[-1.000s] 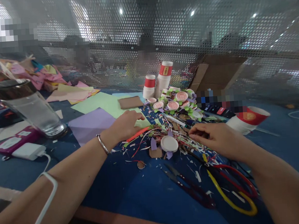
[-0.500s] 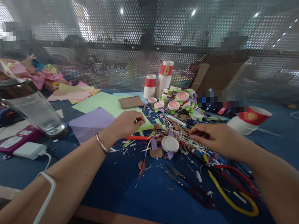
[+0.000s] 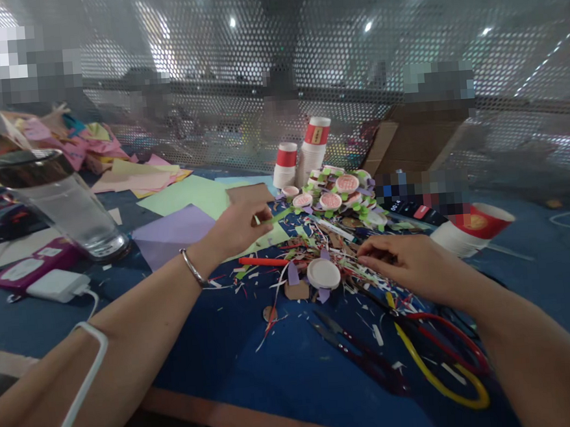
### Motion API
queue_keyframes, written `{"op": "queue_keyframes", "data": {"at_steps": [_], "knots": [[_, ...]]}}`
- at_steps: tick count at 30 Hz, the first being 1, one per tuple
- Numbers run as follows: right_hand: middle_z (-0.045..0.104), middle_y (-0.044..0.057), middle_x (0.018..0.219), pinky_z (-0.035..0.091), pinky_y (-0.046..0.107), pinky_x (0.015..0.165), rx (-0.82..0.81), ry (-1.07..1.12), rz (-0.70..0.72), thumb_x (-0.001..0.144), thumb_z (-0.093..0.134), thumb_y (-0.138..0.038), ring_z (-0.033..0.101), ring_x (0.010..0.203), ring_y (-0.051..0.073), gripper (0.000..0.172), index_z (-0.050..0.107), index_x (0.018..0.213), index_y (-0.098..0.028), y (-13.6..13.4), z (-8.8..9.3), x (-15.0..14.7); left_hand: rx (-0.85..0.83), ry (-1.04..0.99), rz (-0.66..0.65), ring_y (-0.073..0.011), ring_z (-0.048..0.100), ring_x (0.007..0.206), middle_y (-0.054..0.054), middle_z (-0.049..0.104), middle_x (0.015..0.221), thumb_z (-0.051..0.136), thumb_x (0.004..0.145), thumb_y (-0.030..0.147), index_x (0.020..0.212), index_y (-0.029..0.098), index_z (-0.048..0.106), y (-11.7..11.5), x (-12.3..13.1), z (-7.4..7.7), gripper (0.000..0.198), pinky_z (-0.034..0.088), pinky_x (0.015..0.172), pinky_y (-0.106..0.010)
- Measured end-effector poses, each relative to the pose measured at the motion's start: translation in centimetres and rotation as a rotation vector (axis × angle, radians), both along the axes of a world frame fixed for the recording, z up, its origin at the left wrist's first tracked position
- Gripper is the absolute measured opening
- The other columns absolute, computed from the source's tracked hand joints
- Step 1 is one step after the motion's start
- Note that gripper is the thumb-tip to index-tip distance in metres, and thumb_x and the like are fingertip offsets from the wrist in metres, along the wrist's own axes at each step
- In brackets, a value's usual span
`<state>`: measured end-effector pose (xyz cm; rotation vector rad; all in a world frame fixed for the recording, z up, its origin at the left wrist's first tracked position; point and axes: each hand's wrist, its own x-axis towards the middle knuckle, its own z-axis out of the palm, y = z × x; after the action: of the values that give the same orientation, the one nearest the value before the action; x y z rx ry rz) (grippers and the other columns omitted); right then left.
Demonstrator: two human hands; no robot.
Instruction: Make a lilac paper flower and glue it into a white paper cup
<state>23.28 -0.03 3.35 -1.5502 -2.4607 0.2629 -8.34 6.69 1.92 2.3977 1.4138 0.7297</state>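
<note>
My left hand (image 3: 247, 226) is raised over the green paper (image 3: 198, 195), its fingers pinched on a narrow green paper strip (image 3: 281, 215) that points right toward the pile of decorated discs (image 3: 331, 200). My right hand (image 3: 390, 255) rests at the right edge of the paper scraps, fingers curled together; whatever they might hold is too small to make out. Between the hands lies a white disc (image 3: 323, 274) with purple paper tabs around it. A red pen-like stick (image 3: 263, 262) lies to its left.
Dark scissors (image 3: 358, 355) and yellow-and-red-handled scissors (image 3: 414, 347) lie near the front. Stacked paper cups (image 3: 314, 149) stand behind the discs, with more cups (image 3: 476, 227) tipped at right. At left are a glass (image 3: 74, 209), purple paper (image 3: 172, 237) and a charger (image 3: 58, 284).
My left hand has moved slightly back and up, and a green strip now shows at its fingertips. My right hand has barely moved.
</note>
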Motion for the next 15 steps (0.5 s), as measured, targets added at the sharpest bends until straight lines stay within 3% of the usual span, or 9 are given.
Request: {"op": "queue_keyframes", "data": {"at_steps": [2, 5, 10, 15], "knots": [[0.074, 0.003, 0.077, 0.044, 0.028, 0.056, 0.025, 0.022, -0.006, 0.097, 0.052, -0.041, 0.062, 0.059, 0.016, 0.027, 0.071, 0.093, -0.023, -0.1, 0.1, -0.2, 0.089, -0.148, -0.007, -0.0142, 0.06, 0.075, -0.004, 0.074, 0.093, 0.06, 0.09, 0.03, 0.099, 0.02, 0.073, -0.4, 0.3, 0.4, 0.018, 0.045, 0.071, -0.028], [0.075, 0.003, 0.08, 0.045, 0.028, 0.056, 0.064, 0.103, -0.011, 0.097, 0.052, -0.046, 0.062, 0.06, 0.016, 0.03, 0.071, 0.097, -0.023, -0.5, 0.3, -0.8, 0.168, -0.25, -0.125, -0.0138, 0.062, 0.078, -0.004, 0.074, 0.094, 0.061, 0.093, 0.029, 0.1, 0.02, 0.074, -1.6, 1.3, 0.8, 0.017, 0.046, 0.072, -0.027], [0.076, 0.005, 0.091, 0.05, 0.028, 0.064, 0.115, 0.269, -0.012, 0.095, 0.06, -0.051, 0.066, 0.071, 0.017, 0.034, 0.07, 0.108, -0.022, -1.4, 0.5, -2.3, 0.152, -0.098, -0.383, -0.0159, 0.066, 0.087, -0.005, 0.075, 0.097, 0.055, 0.099, 0.026, 0.102, 0.019, 0.072, -3.8, 3.0, 0.9, 0.018, 0.047, 0.077, -0.029], [0.076, 0.005, 0.097, 0.051, 0.027, 0.068, 0.112, 0.289, 0.082, 0.096, 0.06, -0.043, 0.069, 0.079, 0.018, 0.027, 0.07, 0.111, -0.023, -2.0, 0.3, -3.5, 0.115, -0.036, -0.453, -0.0173, 0.067, 0.091, -0.005, 0.076, 0.101, 0.053, 0.1, 0.027, 0.105, 0.019, 0.071, -4.6, 3.8, 0.8, 0.02, 0.047, 0.079, -0.029]]}}
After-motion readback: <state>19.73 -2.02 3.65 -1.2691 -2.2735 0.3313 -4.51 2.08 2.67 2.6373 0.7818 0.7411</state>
